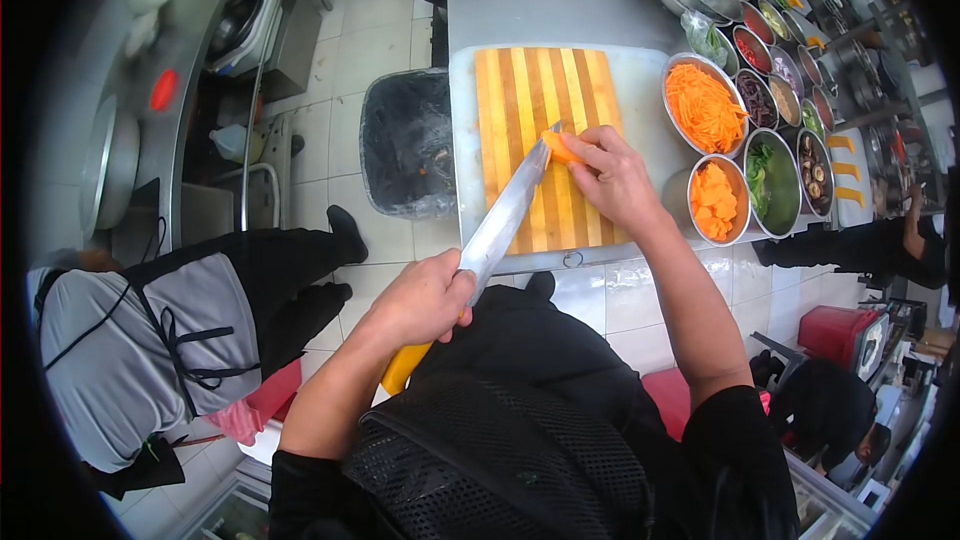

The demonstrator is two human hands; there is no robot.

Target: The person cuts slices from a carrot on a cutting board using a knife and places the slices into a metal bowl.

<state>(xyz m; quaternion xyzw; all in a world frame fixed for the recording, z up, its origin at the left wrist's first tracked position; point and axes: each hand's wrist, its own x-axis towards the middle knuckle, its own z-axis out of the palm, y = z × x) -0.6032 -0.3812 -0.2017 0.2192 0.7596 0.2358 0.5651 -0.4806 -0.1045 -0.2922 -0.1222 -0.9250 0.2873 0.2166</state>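
Note:
My left hand [425, 298] is wrapped round a large kitchen knife [502, 222], whose yellow handle points back toward me. The blade slants up over a striped wooden cutting board [590, 90]. Near the middle of the board, my right hand [612, 178] pinches an orange piece of carrot [563, 147] between thumb and fingers. The front of the blade touches or nearly touches that piece; exact contact is hard to make out. To the right of this hand are a steel bowl of shredded carrot [703, 105] and a container of sliced carrot [713, 200].
Left of the counter [540, 0] stands a lined bin [408, 145]. Several containers line the right side, including leafy greens [768, 180] and mushrooms [815, 172]. A co-worker in a grey apron [130, 340] is at left; other people are at right.

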